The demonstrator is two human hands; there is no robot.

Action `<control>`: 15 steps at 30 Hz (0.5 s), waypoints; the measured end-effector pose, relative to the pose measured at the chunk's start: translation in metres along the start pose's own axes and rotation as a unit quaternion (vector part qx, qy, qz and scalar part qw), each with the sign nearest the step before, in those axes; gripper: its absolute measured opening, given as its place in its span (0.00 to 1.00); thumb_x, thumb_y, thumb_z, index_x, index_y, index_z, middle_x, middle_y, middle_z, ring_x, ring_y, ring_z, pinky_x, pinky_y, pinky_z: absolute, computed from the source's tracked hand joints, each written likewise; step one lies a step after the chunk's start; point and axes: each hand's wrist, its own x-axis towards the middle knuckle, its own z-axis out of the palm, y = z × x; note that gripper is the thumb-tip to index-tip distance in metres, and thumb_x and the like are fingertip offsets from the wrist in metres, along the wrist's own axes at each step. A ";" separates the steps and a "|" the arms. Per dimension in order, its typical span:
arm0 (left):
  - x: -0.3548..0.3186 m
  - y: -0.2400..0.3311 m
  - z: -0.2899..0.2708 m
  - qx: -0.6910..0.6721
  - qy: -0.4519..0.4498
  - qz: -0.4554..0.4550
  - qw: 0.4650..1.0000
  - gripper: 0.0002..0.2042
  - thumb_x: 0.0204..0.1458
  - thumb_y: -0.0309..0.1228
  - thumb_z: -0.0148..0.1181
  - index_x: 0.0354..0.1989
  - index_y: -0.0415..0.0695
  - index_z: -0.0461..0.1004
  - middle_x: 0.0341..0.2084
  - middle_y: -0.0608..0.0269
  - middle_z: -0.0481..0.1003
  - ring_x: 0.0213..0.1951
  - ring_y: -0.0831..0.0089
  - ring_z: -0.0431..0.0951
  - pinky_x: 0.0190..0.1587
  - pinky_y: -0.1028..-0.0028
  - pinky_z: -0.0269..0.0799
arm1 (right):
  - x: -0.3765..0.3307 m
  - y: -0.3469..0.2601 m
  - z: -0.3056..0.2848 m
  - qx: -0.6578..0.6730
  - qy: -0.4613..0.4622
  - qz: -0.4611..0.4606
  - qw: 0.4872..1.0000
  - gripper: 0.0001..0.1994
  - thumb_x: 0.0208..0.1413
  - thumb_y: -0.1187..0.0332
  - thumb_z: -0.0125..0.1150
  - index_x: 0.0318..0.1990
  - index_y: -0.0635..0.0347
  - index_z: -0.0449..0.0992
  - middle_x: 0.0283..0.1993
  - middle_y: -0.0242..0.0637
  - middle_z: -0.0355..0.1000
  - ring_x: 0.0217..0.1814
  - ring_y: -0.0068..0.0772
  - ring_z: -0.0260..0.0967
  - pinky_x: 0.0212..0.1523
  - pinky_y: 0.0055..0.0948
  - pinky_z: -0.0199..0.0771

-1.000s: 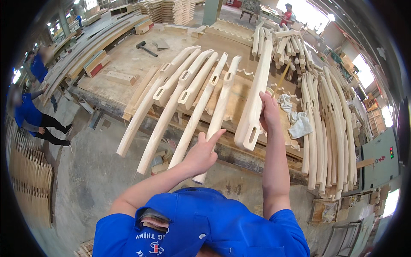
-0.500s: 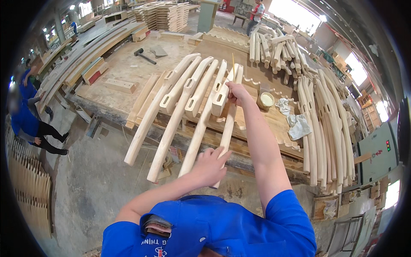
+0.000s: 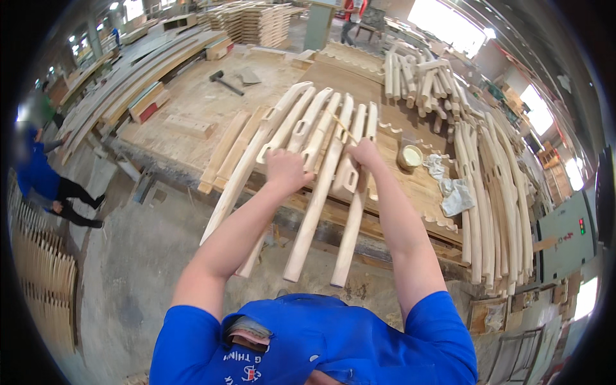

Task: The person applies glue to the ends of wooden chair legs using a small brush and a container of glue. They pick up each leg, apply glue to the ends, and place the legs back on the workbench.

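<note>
My right grip [image 3: 366, 153] pinches a thin stick [image 3: 341, 125]; my left grip [image 3: 287, 168], its closure unclear, lies over slotted wooden bars [image 3: 314, 212] rowed across the counter [image 3: 186, 96]. This row seems unfinished; whether the bar stack [image 3: 494, 192] is done, I can't tell.

We have long pale wooden lengths [image 3: 316, 221] lying roughly parallel, smooth and unpainted, their near ends pointing toward us, several bending at the far end, where elongated slots are cut; shorter slotted pieces [image 3: 346, 182] of the same wood sit among them, and our thin yellowish stick [image 3: 342, 127] slants above their far parts
</note>
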 end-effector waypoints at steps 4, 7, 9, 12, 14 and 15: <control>-0.001 0.007 0.023 0.014 0.101 0.038 0.994 0.19 0.40 0.49 0.58 0.30 0.44 0.73 0.25 0.60 0.75 0.34 0.67 0.76 0.42 0.63 0.60 | -0.003 -0.007 0.001 -0.034 -0.015 0.022 0.999 0.17 0.44 0.60 0.58 0.29 0.71 0.73 0.24 0.46 0.73 0.28 0.40 0.73 0.34 0.35 0.72; -0.003 -0.004 0.018 -0.007 0.028 0.000 1.000 0.20 0.40 0.49 0.58 0.31 0.44 0.73 0.25 0.60 0.75 0.34 0.67 0.76 0.42 0.63 0.60 | -0.016 -0.020 0.011 -0.113 0.034 -0.005 0.993 0.20 0.45 0.60 0.58 0.38 0.71 0.71 0.35 0.51 0.73 0.40 0.44 0.73 0.42 0.37 0.72; -0.007 -0.010 0.014 -0.040 0.004 -0.006 0.999 0.18 0.43 0.47 0.55 0.31 0.43 0.73 0.26 0.59 0.76 0.36 0.67 0.76 0.43 0.63 0.60 | -0.020 -0.025 0.018 -0.172 0.051 -0.034 0.983 0.23 0.47 0.58 0.59 0.42 0.71 0.69 0.41 0.55 0.72 0.47 0.47 0.71 0.46 0.38 0.72; -0.015 -0.009 0.015 -0.077 0.003 0.008 0.997 0.19 0.47 0.46 0.51 0.31 0.40 0.74 0.29 0.56 0.77 0.37 0.65 0.76 0.46 0.61 0.59 | -0.017 -0.020 0.009 -0.137 0.027 0.006 0.990 0.21 0.49 0.59 0.58 0.44 0.69 0.68 0.42 0.55 0.72 0.47 0.48 0.71 0.46 0.38 0.72; -0.013 -0.006 0.016 -0.066 0.004 0.004 0.998 0.20 0.48 0.47 0.49 0.31 0.40 0.75 0.29 0.55 0.77 0.36 0.64 0.76 0.46 0.61 0.59 | -0.018 -0.022 0.001 -0.150 0.010 0.000 0.989 0.19 0.52 0.60 0.55 0.44 0.69 0.69 0.43 0.55 0.71 0.45 0.47 0.71 0.46 0.37 0.72; -0.013 -0.007 0.018 -0.062 0.005 0.005 0.998 0.20 0.48 0.47 0.49 0.31 0.39 0.75 0.29 0.54 0.77 0.36 0.64 0.76 0.46 0.61 0.59 | -0.020 -0.024 0.006 -0.152 0.002 0.000 0.988 0.19 0.52 0.60 0.54 0.44 0.69 0.69 0.42 0.54 0.72 0.45 0.47 0.71 0.46 0.37 0.72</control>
